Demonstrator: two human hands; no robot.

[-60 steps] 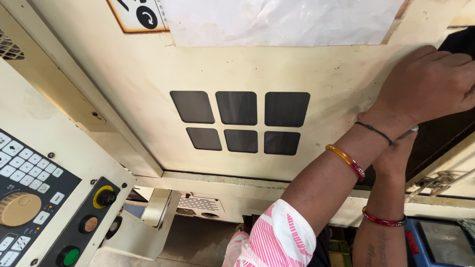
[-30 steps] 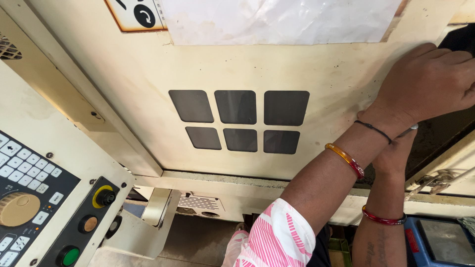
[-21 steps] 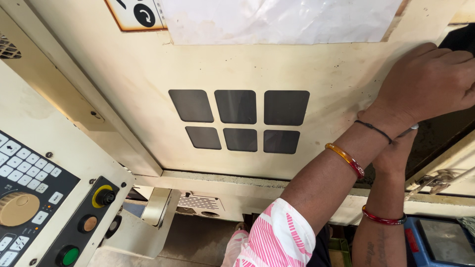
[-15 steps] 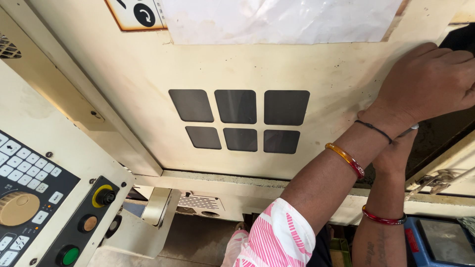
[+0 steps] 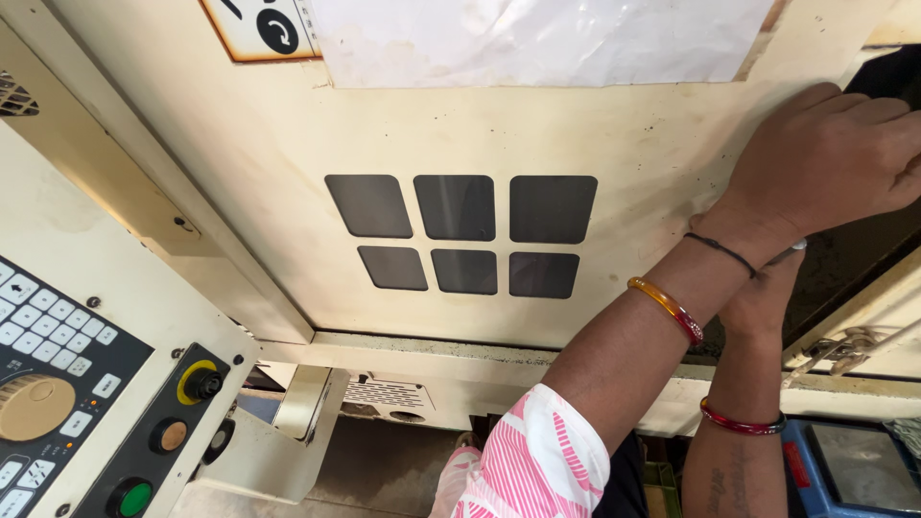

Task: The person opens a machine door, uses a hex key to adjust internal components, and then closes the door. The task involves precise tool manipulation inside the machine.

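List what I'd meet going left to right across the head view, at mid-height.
Grey keypad → yellow-ringed knob → six dark window panes in the cream door → orange bangle → left hand at the door's right edge.

A cream control panel (image 5: 67, 384) with keypad and coloured buttons stands lower left, over grey floor (image 5: 374, 470).

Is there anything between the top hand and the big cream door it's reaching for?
Nothing visible. The left hand lies on the right edge of the cream door. The right hand sits mostly hidden beneath the left wrist.
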